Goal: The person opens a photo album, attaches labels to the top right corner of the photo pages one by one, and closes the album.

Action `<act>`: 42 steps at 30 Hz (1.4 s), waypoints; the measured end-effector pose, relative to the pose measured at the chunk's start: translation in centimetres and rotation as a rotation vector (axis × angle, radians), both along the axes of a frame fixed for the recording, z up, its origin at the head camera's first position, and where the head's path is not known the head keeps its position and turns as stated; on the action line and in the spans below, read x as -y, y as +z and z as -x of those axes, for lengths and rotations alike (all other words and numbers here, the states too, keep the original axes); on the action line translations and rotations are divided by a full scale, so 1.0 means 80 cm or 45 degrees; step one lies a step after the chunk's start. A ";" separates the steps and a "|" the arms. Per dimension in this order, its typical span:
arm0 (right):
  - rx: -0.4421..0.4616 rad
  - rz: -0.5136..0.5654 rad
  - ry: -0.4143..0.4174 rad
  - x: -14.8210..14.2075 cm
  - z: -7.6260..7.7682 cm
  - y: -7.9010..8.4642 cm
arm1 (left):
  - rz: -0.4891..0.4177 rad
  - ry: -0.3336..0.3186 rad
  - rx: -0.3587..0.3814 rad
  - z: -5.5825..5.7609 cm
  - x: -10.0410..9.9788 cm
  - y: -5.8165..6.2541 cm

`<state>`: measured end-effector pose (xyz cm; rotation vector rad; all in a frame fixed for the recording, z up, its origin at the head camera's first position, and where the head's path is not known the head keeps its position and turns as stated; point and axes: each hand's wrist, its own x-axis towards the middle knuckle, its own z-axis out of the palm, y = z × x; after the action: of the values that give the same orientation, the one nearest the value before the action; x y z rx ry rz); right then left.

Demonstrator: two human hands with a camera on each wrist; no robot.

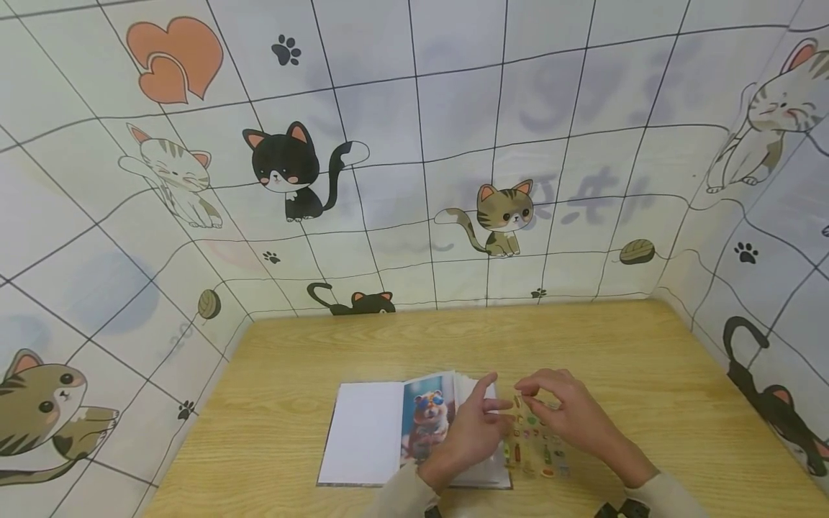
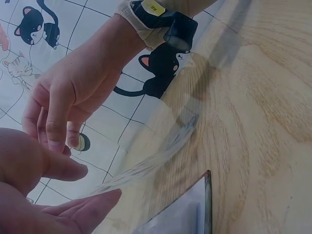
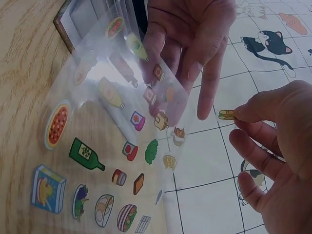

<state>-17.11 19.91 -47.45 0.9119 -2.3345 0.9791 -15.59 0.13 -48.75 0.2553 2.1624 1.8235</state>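
My right hand (image 1: 573, 414) pinches a small sandwich sticker (image 3: 226, 114) between thumb and forefinger, apart from the sheet. My left hand (image 1: 473, 432) holds a clear sticker sheet (image 3: 109, 146) by its side, some of its fingers showing through the plastic. The sheet bends up off the table and bears several food stickers, among them a green bottle (image 3: 87, 154) and a pizza (image 3: 57, 125). Under the left forearm lies an open album (image 1: 363, 432) with a picture of a bear-like animal in sunglasses (image 1: 430, 406); the hand hides part of its right side.
The wooden table (image 1: 272, 403) runs back to a wall (image 1: 453, 144) covered in a cat-print sheet, with similar covering on both sides. A dark camera strap (image 2: 161, 19) sits on the right wrist.
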 end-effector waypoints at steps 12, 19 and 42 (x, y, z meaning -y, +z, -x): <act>-0.030 0.023 -0.009 -0.002 0.000 -0.003 | 0.119 -0.047 0.050 0.000 -0.005 -0.001; -0.047 0.037 0.006 -0.004 0.001 -0.003 | 0.220 -0.073 0.021 0.000 -0.008 -0.001; 0.034 0.036 -0.050 -0.006 -0.001 -0.003 | 0.342 -0.161 -0.047 -0.007 -0.003 0.017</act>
<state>-17.04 20.43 -47.70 0.8440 -2.3454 1.0113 -15.00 0.35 -47.37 0.3575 2.3274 1.4523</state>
